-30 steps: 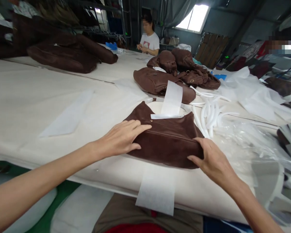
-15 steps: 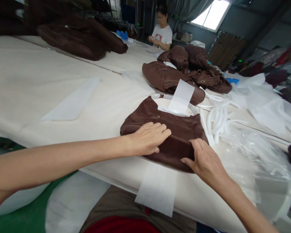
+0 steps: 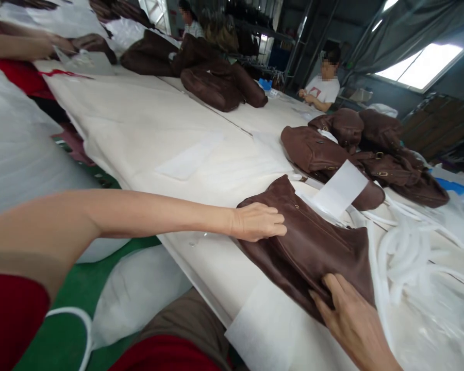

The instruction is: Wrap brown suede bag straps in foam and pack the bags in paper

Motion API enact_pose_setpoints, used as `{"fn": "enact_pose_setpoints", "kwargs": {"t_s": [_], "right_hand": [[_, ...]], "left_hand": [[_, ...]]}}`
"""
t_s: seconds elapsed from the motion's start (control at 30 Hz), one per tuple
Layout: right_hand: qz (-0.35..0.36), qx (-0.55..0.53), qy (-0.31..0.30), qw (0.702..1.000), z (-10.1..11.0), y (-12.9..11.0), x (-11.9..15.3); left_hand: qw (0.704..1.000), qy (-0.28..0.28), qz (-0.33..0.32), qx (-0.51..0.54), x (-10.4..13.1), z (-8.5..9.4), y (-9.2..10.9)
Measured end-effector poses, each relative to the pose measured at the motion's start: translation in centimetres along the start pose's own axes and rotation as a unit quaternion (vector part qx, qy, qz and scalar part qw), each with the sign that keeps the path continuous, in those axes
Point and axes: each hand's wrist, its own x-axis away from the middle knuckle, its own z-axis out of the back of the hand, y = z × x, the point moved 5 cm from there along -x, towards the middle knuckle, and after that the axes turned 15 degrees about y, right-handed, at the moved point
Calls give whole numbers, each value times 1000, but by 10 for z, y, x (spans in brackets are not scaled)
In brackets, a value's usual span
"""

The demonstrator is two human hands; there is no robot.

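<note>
A brown leather bag [image 3: 313,232] lies on the pale table in front of me, a zipper running along its upper face. My left hand [image 3: 260,222] is on the bag's left end, its fingers curled and closed on the leather. At the near right edge, my right hand [image 3: 342,299] pinches the bag between thumb and fingers. Beyond the bag's top edge is a white sheet [image 3: 342,189]. Another white sheet [image 3: 263,324] lies at the table edge, nearest my lap.
Brown bags [image 3: 332,147] are piled behind, with more [image 3: 212,85] farther left. White cords [image 3: 404,252] and clear plastic [image 3: 436,319] lie right. A person [image 3: 322,87] stands across the table [image 3: 139,123]; another person's arm [image 3: 19,45] reaches in at far left.
The view has swung left, bringing in the arm at far left. My left hand has curled its fingers on the bag's left end. The bag's front now looks more folded.
</note>
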Motion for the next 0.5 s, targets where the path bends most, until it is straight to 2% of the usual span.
{"fn": "enact_pose_setpoints", "kwargs": {"t_s": [0.07, 0.17, 0.27, 0.33, 0.5], "right_hand": [[33, -14, -37, 999, -1, -6, -17], [93, -16, -38, 995, -8, -17, -33], [109, -18, -36, 993, -17, -20, -33], [111, -15, -33, 993, -19, -22, -28], [148, -22, 1, 989, -15, -37, -20]], "left_hand": [[999, 26, -8, 17, 1, 0, -1], [996, 31, 30, 80, 13, 9, -13], [979, 45, 142, 138, 38, 20, -33], [964, 66, 195, 169, 56, 21, -40], [950, 120, 226, 181, 83, 9, -37]]}}
